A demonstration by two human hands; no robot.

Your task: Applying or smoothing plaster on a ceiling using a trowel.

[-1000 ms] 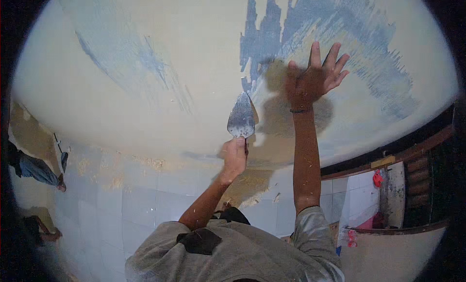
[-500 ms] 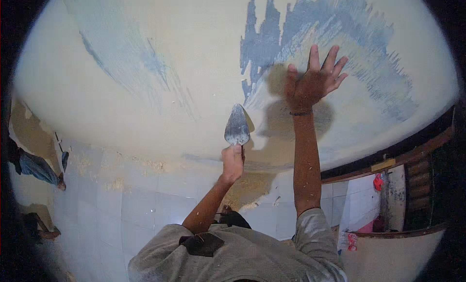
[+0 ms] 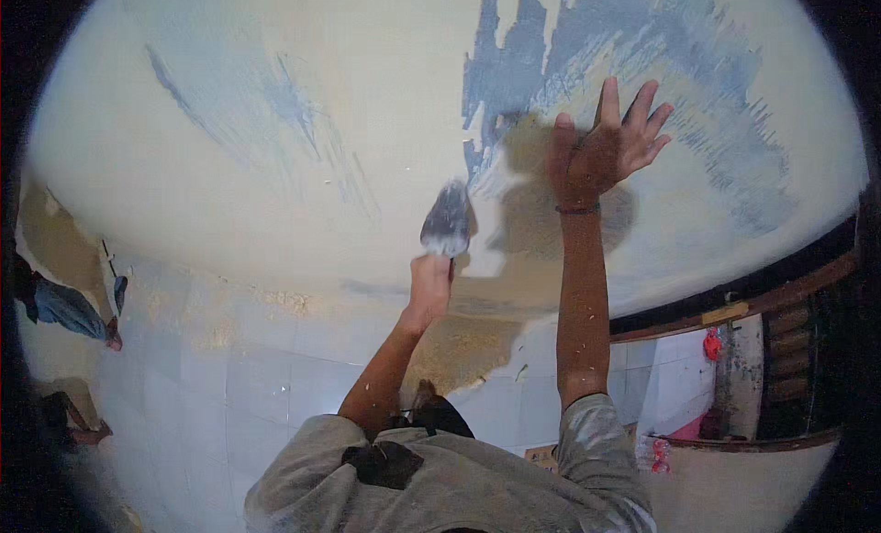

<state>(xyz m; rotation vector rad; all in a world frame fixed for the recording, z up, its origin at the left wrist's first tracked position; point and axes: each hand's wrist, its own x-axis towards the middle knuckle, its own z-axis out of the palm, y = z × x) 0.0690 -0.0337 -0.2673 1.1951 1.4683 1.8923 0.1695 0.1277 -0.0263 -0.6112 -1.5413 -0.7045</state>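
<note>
My left hand [image 3: 429, 285] is closed round the handle of a pointed metal trowel [image 3: 445, 219], whose blade is motion-blurred against the pale wall [image 3: 303, 157]. Its tip is at the lower end of a jagged blue-grey patch [image 3: 500, 74], where the pale coating is broken away. My right hand [image 3: 606, 143] is open, fingers spread against the wall to the upper right of the trowel, over scraped, streaky blue-grey surface and casting a shadow. Another scraped bluish area [image 3: 275, 93] shows at the upper left.
Pale floor tiles [image 3: 229, 377] with scattered flakes [image 3: 294, 302] run below the wall. At the far left a person's legs in blue jeans [image 3: 69, 308] show. A dark-edged doorway [image 3: 785, 368] is at the right, with a red object [image 3: 711, 345] beside it.
My left hand and trowel moved down, then back up and slightly left. My right hand stays spread on the wall, a little farther right in the picture.
</note>
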